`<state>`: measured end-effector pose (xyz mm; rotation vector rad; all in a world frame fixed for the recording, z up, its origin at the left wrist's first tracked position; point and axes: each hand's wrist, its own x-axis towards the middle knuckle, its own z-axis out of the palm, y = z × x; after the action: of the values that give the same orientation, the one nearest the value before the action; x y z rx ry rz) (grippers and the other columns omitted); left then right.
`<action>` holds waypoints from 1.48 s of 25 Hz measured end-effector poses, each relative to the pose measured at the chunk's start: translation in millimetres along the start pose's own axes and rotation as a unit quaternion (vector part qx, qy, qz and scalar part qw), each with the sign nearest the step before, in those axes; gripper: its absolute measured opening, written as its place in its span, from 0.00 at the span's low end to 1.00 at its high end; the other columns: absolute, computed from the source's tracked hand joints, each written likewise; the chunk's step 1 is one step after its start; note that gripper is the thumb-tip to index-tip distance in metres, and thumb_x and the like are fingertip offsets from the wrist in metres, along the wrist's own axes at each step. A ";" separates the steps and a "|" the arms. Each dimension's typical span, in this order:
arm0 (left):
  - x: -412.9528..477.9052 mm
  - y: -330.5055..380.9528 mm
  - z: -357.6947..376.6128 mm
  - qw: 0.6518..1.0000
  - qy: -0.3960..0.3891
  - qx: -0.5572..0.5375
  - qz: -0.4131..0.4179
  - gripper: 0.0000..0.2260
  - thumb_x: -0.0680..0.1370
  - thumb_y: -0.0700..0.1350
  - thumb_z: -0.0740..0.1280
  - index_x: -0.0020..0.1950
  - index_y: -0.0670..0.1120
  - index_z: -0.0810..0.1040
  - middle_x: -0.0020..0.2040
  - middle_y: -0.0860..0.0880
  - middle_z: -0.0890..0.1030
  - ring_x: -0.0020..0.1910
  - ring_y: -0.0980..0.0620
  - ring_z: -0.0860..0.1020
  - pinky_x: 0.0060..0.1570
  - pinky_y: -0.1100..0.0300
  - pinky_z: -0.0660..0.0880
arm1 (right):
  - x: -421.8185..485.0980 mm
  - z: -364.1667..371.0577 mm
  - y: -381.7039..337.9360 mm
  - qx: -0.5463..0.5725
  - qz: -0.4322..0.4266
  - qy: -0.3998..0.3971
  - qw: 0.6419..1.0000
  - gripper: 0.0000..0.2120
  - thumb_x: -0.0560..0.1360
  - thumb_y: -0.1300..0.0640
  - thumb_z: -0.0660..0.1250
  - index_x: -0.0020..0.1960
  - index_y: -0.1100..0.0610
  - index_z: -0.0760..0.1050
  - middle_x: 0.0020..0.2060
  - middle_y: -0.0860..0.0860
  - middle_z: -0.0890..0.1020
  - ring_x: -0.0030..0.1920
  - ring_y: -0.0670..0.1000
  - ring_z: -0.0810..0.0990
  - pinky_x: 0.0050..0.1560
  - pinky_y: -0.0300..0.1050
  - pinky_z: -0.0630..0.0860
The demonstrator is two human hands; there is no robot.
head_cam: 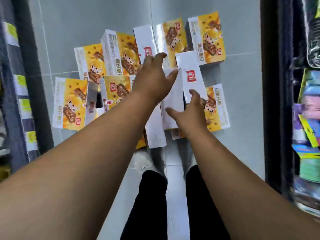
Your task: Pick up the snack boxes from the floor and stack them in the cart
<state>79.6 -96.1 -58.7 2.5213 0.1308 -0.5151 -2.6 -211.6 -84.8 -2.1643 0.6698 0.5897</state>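
Stretches both forearms (90,153) down toward the floor (72,25) — spreads left hand (154,75) and right hand (190,112), grip released, either side of a white box (173,98), likely to clamp its ends. Stands among more boxes (207,38) strewn there.

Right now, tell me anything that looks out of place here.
Yellow-and-white cardboard snack boxes lie scattered across the grey tiled floor at mixed angles, some overlapping or on edge, none stacked neatly.

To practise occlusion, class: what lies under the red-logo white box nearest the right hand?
The white box overlaps a yellow snack box, whose left edge it and the right hand hide. Whatever lies beneath its upper part is covered.
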 end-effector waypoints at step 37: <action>-168.7 86.1 -225.6 0.825 0.160 -0.534 -0.092 0.25 0.60 0.53 0.75 0.54 0.56 0.71 0.58 0.45 0.78 0.55 0.45 0.79 0.52 0.45 0.78 | -113.2 -215.1 -126.3 0.511 0.083 -0.168 0.839 0.37 0.65 0.54 0.75 0.71 0.59 0.66 0.51 0.58 0.83 0.43 0.55 0.84 0.41 0.50 0.81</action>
<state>16.6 -43.4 224.2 1.4509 0.6077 -0.0175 32.5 -279.8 178.2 -0.9803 0.7432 0.5076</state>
